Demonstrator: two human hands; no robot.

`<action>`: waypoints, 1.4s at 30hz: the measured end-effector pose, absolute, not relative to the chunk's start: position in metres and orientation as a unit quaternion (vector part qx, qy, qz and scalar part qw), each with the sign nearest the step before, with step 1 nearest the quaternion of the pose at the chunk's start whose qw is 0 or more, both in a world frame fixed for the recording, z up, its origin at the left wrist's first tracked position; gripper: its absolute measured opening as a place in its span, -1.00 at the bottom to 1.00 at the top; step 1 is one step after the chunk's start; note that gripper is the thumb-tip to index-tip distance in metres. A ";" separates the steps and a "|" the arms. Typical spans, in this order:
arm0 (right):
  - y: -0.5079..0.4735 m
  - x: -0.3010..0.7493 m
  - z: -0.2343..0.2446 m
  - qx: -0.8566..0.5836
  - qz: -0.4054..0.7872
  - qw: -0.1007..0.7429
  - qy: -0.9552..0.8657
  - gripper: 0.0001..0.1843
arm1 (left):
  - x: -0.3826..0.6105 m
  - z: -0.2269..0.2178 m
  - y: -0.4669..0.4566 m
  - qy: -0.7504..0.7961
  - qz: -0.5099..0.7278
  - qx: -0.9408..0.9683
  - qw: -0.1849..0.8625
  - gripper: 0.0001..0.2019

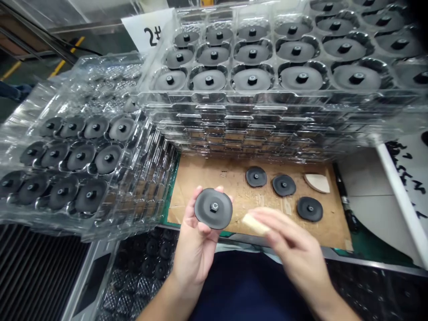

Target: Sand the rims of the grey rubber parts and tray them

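Note:
My left hand holds a black rounded disc by its edges, its flat face with the small central stem turned up. To the right of it, my right hand pinches a pale cream sponge-like pad, which is apart from the disc. Several similar discs lie loose on the cardboard sheet: one black disc is farthest back, another disc sits beside it, and a third disc is nearest my right hand. Behind that one lies a pale wedge-shaped pad.
A tall stack of clear plastic trays filled with black discs stands at the back. Another tray stack, partly filled on top, is at the left. A paper sign reads 2#. A white panel bounds the right side.

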State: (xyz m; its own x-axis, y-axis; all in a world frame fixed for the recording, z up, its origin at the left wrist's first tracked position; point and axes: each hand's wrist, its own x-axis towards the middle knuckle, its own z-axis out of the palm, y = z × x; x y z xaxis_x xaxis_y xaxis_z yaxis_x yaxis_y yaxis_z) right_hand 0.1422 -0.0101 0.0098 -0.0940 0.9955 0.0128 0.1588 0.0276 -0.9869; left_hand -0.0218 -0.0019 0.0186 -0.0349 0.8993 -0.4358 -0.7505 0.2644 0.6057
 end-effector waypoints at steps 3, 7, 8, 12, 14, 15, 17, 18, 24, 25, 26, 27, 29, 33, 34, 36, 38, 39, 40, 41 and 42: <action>-0.015 0.155 -0.021 -0.582 0.588 0.449 -0.337 -0.63 | -0.024 0.017 -0.002 0.397 0.597 0.093 0.691 -0.50; -0.006 0.157 -0.027 -0.593 0.604 0.448 -0.288 -0.63 | -0.021 0.016 -0.004 0.409 0.577 0.088 0.701 -0.41; -0.002 0.155 -0.020 -0.588 0.599 0.455 -0.296 -0.66 | -0.020 0.016 -0.005 0.412 0.572 0.088 0.704 -0.39; 0.010 0.135 0.030 -0.527 0.481 0.489 -0.502 -0.79 | -0.013 0.016 -0.007 0.416 0.552 0.097 0.716 -0.42; 0.014 0.126 0.050 -0.448 0.412 0.465 -0.643 -0.80 | -0.012 0.015 -0.009 0.424 0.523 0.096 0.733 -0.46; 0.016 0.123 0.056 -0.411 0.409 0.429 -0.693 -0.80 | -0.013 0.015 -0.009 0.430 0.510 0.095 0.739 -0.48; 0.020 0.120 0.062 -0.367 0.445 0.343 -0.742 -0.81 | -0.013 0.015 -0.009 0.442 0.500 0.093 0.739 -0.51; 0.021 0.120 0.062 -0.369 0.459 0.316 -0.744 -0.81 | -0.013 0.015 -0.008 0.446 0.500 0.092 0.736 -0.54; 0.015 0.123 0.058 -0.392 0.401 0.401 -0.725 -0.79 | -0.011 0.019 -0.007 0.438 0.466 0.091 0.763 -0.54; 0.014 0.125 0.059 -0.381 0.432 0.374 -0.727 -0.81 | -0.012 0.019 -0.007 0.435 0.467 0.090 0.764 -0.47; 0.013 0.127 0.060 -0.376 0.462 0.343 -0.727 -0.82 | -0.012 0.019 -0.007 0.432 0.467 0.089 0.766 -0.43; 0.013 0.127 0.061 -0.379 0.475 0.323 -0.726 -0.83 | -0.012 0.020 -0.008 0.428 0.467 0.089 0.769 -0.41; 0.016 0.126 0.062 -0.404 0.438 0.341 -0.726 -0.83 | -0.011 0.020 -0.009 0.423 0.460 0.096 0.775 -0.43; 0.015 0.126 0.062 -0.387 0.377 0.405 -0.738 -0.79 | -0.010 0.021 -0.008 0.417 0.453 0.105 0.781 -0.60; 0.012 0.129 0.062 -0.374 0.404 0.382 -0.742 -0.80 | -0.011 0.022 -0.007 0.417 0.454 0.102 0.780 -0.61; 0.007 0.138 0.064 -0.377 0.449 0.319 -0.744 -0.83 | -0.012 0.023 -0.006 0.421 0.458 0.096 0.777 -0.55; 0.005 0.146 0.066 -0.429 0.414 0.296 -0.746 -0.83 | -0.011 0.025 -0.005 0.419 0.457 0.101 0.778 -0.47; 0.006 0.148 0.067 -0.459 0.363 0.302 -0.753 -0.83 | -0.009 0.027 -0.005 0.415 0.455 0.107 0.781 -0.45; 0.008 0.148 0.068 -0.476 0.303 0.313 -0.764 -0.83 | -0.007 0.028 -0.006 0.410 0.455 0.114 0.782 -0.45; 0.011 0.147 0.068 -0.471 0.245 0.329 -0.781 -0.83 | -0.006 0.029 -0.006 0.407 0.456 0.120 0.782 -0.48; 0.016 0.145 0.068 -0.440 0.205 0.350 -0.801 -0.81 | -0.005 0.031 -0.007 0.410 0.458 0.125 0.779 -0.52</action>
State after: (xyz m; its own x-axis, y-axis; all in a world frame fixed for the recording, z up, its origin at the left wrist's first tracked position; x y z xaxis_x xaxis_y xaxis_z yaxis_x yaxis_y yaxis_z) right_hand 0.1446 0.0159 0.0677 -0.3673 0.8490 0.3798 0.5622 0.5279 -0.6366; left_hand -0.0046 -0.0072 0.0306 0.2450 0.8153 -0.5247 -0.6106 0.5501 0.5697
